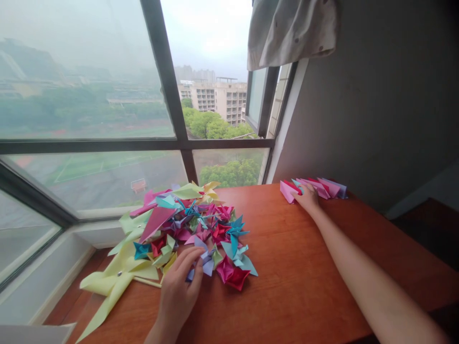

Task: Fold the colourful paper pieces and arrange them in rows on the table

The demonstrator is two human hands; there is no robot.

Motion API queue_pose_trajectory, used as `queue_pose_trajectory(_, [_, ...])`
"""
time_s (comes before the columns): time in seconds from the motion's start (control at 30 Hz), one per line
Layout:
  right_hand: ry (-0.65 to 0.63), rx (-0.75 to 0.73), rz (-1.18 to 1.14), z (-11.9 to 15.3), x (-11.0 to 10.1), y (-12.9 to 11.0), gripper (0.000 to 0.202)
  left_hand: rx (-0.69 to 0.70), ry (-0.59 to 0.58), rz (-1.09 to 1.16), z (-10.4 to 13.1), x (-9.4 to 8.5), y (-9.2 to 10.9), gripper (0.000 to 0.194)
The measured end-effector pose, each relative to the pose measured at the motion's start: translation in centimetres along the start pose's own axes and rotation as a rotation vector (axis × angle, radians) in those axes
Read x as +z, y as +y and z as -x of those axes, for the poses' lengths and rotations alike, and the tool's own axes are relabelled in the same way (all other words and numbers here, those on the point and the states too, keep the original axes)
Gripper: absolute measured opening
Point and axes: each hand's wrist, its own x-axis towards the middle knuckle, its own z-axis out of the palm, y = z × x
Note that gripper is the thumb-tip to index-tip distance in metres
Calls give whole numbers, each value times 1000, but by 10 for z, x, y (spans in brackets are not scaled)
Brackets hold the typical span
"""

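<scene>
My left hand (179, 284) is curled at the near edge of a pile of folded paper pieces, its thumb and fingers around a lavender origami piece (207, 260). The fingertips partly cover that piece. Close by in the pile are a red origami piece (238, 278), a light blue one (239, 255) and a teal one (142, 250). Farther off, my right arm reaches out to a row of pointed folded papers, like paper planes. There my right hand (307, 196) is closed on a pink folded paper (288, 192) at the row's left end; its fingertips are partly hidden.
A large pale yellow pinwheel (113, 274) with a stick lies at the pile's left side. The brown wooden table (283, 267) meets a dark-framed window (182, 143) at the back. A wall (358, 105) stands on the right, and a spotted cloth (290, 36) hangs above.
</scene>
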Motion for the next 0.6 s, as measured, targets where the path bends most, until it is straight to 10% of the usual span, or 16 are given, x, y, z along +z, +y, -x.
queue_pose_trajectory(0.6, [-54,122,-17,11,-12,-15,30,1,-27,23,2,1,-1,18])
